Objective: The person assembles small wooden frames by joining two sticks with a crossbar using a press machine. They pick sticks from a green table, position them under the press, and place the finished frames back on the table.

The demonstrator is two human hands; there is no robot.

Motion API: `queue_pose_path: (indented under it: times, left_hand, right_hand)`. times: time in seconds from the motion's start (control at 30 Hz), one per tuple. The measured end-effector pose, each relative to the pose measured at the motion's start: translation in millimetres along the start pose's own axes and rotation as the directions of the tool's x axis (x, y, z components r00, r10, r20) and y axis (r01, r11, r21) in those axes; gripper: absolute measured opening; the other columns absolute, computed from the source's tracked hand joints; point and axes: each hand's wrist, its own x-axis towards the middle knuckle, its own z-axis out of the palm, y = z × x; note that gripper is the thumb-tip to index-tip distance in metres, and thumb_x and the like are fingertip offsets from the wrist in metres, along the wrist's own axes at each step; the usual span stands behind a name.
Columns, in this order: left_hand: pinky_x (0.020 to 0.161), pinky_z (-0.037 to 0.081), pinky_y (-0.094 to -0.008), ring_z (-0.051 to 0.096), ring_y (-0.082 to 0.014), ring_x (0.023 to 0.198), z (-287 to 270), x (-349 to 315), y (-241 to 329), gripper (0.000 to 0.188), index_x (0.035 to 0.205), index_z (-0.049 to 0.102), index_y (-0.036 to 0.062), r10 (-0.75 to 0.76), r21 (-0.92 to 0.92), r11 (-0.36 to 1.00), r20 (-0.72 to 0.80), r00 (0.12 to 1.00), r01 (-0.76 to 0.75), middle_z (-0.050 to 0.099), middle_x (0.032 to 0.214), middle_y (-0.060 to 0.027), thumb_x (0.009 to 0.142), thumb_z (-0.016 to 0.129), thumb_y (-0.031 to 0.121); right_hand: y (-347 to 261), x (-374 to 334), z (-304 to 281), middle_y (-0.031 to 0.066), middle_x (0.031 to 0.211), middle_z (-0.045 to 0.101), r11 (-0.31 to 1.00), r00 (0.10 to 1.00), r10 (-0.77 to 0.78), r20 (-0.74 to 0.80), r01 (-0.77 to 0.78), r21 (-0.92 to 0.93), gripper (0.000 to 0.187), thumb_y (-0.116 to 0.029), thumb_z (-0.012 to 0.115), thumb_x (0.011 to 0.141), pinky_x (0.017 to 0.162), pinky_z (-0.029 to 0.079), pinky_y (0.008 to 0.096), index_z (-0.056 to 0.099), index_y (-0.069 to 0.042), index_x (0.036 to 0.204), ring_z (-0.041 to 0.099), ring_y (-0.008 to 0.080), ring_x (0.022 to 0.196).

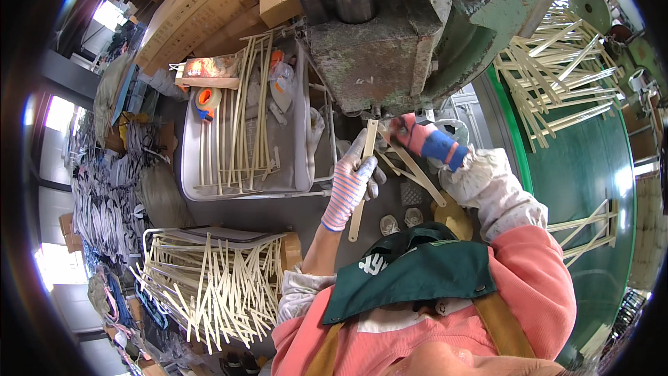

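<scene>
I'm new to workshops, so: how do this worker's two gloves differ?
The left glove has thin pink stripes; the right glove looks mostly coral, with a broad blue band. The left glove grips a pale strip; the right glove's grip is unclear. Both show pinkish colour.

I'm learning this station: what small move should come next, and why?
Probably steady the pale strip's upper end with the right hand. The left hand grips it lower down, that end appears close to the machine head, and the right hand is nearby. Whether the right hand already holds something is unclear.
</scene>
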Motion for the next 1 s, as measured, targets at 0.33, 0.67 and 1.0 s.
queue_pose_path:
  times: [0.33, 0.67, 1.0]
  left_hand:
    - [0.032, 0.035, -0.0196, 0.047, -0.0069, 0.037, -15.6, 21.1, -7.8, 0.055, 0.141, 0.032, 0.0195, -0.043, 0.084, 0.996, 0.112, 0.993, 0.034, 0.060, 0.061, -0.0033, 0.090, 0.048, 0.007]
    - [0.034, 0.036, -0.0190, 0.049, -0.0052, 0.040, -35.6, 34.2, -12.6, 0.054, 0.139, 0.036, 0.0139, -0.047, 0.193, 0.981, 0.203, 0.978, 0.007, 0.061, 0.063, -0.0024, 0.087, 0.046, 0.002]
    - [0.040, 0.041, -0.0189, 0.052, -0.0066, 0.045, -44.9, -2.3, -20.3, 0.026, 0.113, 0.058, 0.0058, -0.176, -0.130, 0.974, 0.090, 0.980, 0.186, 0.061, 0.068, -0.0020, 0.090, 0.056, 0.016]
  right_hand:
    - [-40.4, -17.1, -4.8, 0.0270, 0.107, 0.050, 0.936, 0.918, 0.350, 0.187, -0.351, -0.030, 0.053, -0.019, 0.059, 0.076, 0.072, 0.050, 0.0445, 0.040, 0.000, 0.122, 0.059, 0.0419, 0.087]
    - [-52.6, 0.7, -25.4, 0.0229, 0.083, 0.064, 0.920, 0.804, 0.339, 0.489, -0.392, 0.007, 0.063, -0.010, 0.059, 0.069, 0.069, 0.051, 0.0417, 0.037, 0.003, 0.127, 0.064, 0.0353, 0.079]
    - [-45.5, -51.9, -16.5, 0.0234, 0.089, 0.061, 0.862, 0.899, 0.437, 0.019, -0.425, 0.275, 0.037, -0.013, 0.061, 0.077, 0.075, 0.047, 0.0460, 0.051, -0.003, 0.111, 0.058, 0.0404, 0.086]
